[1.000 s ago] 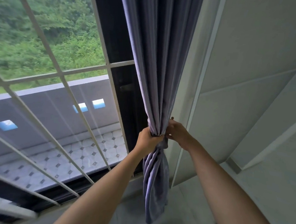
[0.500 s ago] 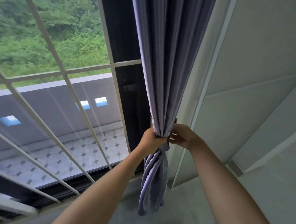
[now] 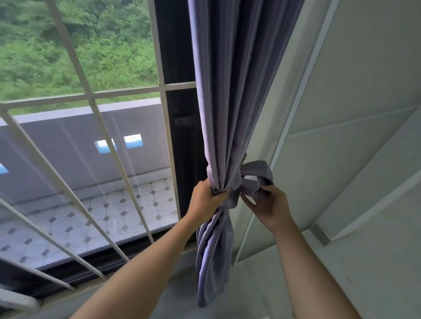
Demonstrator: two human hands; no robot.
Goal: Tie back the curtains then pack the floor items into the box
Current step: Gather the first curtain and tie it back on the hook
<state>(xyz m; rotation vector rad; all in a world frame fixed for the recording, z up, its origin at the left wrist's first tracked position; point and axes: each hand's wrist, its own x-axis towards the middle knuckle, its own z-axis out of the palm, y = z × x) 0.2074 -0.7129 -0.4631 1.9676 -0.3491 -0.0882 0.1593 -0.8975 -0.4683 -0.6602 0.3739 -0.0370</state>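
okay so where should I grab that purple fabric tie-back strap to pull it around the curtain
Take the purple fabric tie-back strap at its loose looped end, right of the gathered purple curtain, coming from the wall side. The loop stands clear there, where the right hand pinches it; the left hand grips the bunched waist.

The curtain is showing as soft, matt grey-lilac cloth, hanging in smooth folds. The tie is looking like the same matt cloth. The bars are showing smooth, pale painted metal. The glass is gleaming faintly with reflections. The wall is appearing as smooth, matt pale panels.
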